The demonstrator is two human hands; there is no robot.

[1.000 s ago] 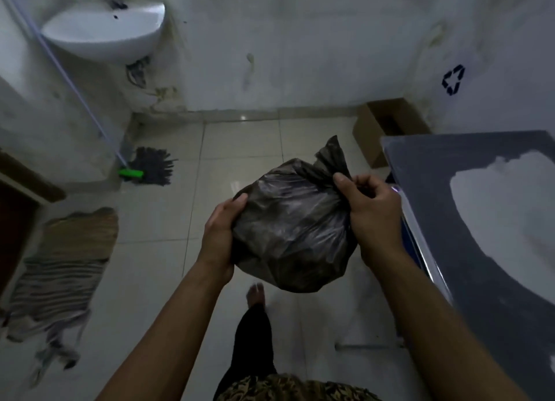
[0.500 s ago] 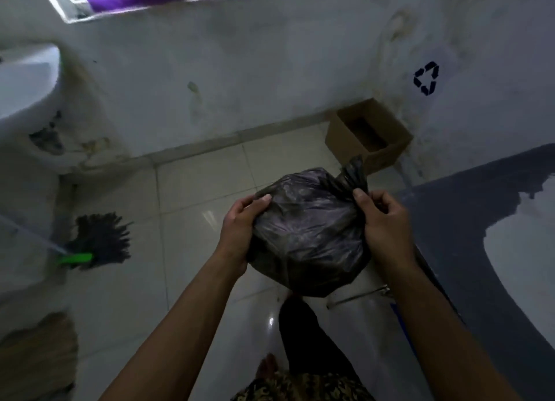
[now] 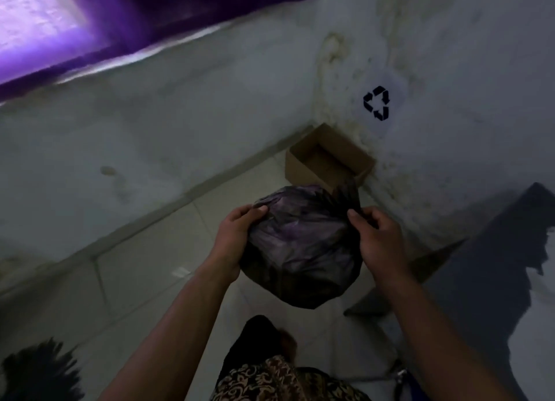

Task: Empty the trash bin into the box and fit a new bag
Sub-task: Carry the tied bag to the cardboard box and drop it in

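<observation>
A full black trash bag (image 3: 303,247) hangs in the air between both hands, above the tiled floor. My left hand (image 3: 235,235) cups its left side. My right hand (image 3: 378,238) grips the bunched neck at the bag's upper right. An open brown cardboard box (image 3: 326,160) stands on the floor in the corner just beyond the bag, under a black recycling symbol (image 3: 377,103) on the wall. The box looks empty inside. No trash bin is in view.
A dark grey surface (image 3: 495,280) fills the right side. A black mop head (image 3: 39,370) lies at the bottom left. A purple curtain (image 3: 150,18) hangs over the window at the top. My leg and patterned clothing (image 3: 270,370) show below the bag.
The view has swung right and moved closer to the corner, so the cardboard box now sits just beyond the bag. The sink has left the view. Both hands keep the same hold.
</observation>
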